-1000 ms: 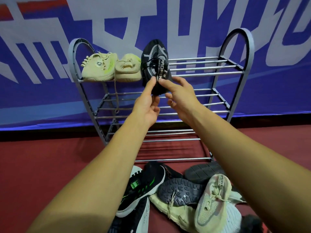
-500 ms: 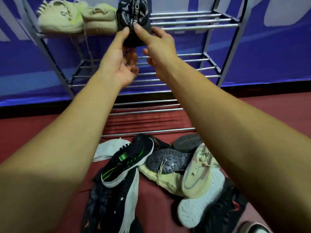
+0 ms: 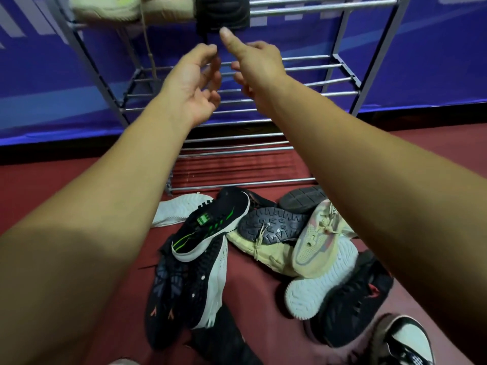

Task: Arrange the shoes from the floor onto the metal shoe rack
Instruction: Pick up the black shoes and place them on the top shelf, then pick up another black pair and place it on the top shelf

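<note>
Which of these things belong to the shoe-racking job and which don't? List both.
Job: metal shoe rack, beige shoes and black shoe on its top shelf, floor pile of shoes, left hand, right hand.
Just there: blue banner, red floor.

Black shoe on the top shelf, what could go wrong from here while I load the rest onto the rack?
The black shoe overhangs the front rail on the top shelf of the metal shoe rack, so it might tip off onto the pile of shoes below. A lace dangles from the beige shoes toward the next shelf; anything passing there could snag it and drag one down.
</note>
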Demonstrator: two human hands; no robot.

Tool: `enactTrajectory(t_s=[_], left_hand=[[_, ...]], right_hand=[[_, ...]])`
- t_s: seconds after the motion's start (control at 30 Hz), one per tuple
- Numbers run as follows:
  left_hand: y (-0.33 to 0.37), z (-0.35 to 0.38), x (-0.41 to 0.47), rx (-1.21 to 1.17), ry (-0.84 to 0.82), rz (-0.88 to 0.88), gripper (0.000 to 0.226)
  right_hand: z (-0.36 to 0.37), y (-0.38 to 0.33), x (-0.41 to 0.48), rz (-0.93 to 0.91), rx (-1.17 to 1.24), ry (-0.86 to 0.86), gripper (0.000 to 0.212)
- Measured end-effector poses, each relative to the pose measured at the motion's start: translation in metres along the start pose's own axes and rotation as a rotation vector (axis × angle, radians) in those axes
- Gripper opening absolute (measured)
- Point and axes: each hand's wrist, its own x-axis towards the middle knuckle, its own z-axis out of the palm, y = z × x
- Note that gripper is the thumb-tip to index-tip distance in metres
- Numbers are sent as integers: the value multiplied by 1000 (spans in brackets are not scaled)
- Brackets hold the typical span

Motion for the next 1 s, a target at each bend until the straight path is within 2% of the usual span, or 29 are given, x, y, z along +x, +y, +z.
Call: enactTrajectory(t_s=[0.13, 0.27, 0.33, 0.43, 0.53, 0.63, 0.73, 0.8, 1.0], left_hand=[[-12, -9, -4, 59, 57, -63, 13], [-27, -17, -5, 169, 72, -97, 11], [-40, -21, -5, 258, 57, -132, 8], [-63, -23, -7, 378, 32, -198, 9], [-84, -21, -8, 496, 5, -220, 8], [-103, -21, -13, 666, -40, -221, 9], [-118, -32, -22, 899, -126, -202, 8], [-128, -43, -26, 1011, -171, -226, 7], [-146, -73, -33, 1165, -174, -310, 7]], right_hand=[[-9, 11, -10, 105, -29, 7, 31], [-21, 22, -14, 153, -41, 26, 31], [-27, 31, -19, 188, -80, 18, 22], [-42, 50, -27, 257, -132, 2, 23], [-63, 70, -35, 299, -229, -38, 35], [-81, 84, -43, 327, -357, -90, 28], [-95, 101, -48, 371, -439, -122, 37], [-99, 113, -51, 415, -467, -152, 34], [-84, 152, -68, 516, -608, -283, 29]])
